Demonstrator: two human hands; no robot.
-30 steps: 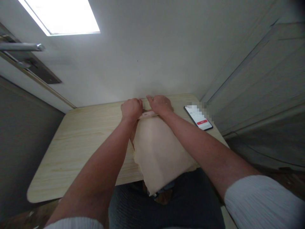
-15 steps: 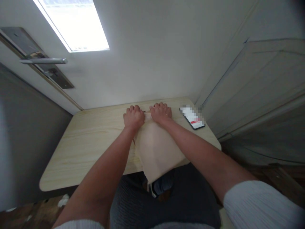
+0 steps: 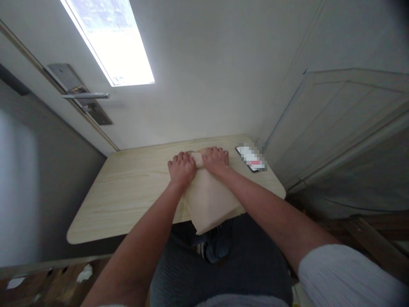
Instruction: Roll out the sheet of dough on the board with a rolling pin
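Note:
A beige cloth (image 3: 211,197) lies on the pale wooden table (image 3: 128,183), its near end hanging over the front edge above my lap. At its far left corner, my left hand (image 3: 182,168) has curled fingers pressed onto the cloth. My right hand (image 3: 216,160) grips the far right side in the same way, knuckles up. Between the hands a narrow folded strip of cloth shows, and a bit of cloth sticks out beyond them. A thin dark line peeks out behind the left fingers; I cannot make out what it is. Both palms hide what lies under them.
A phone (image 3: 251,157) with a lit, partly blurred screen lies on the right of the table. A white door with a metal handle (image 3: 86,96) and a bright window stands behind. Grey panels flank both sides. Crumpled white paper (image 3: 84,273) lies at the lower left.
The camera view has tilted up and shifted slightly. Both hands keep hold of the cloth; a folded strip and some cloth beyond the hands now show more plainly.

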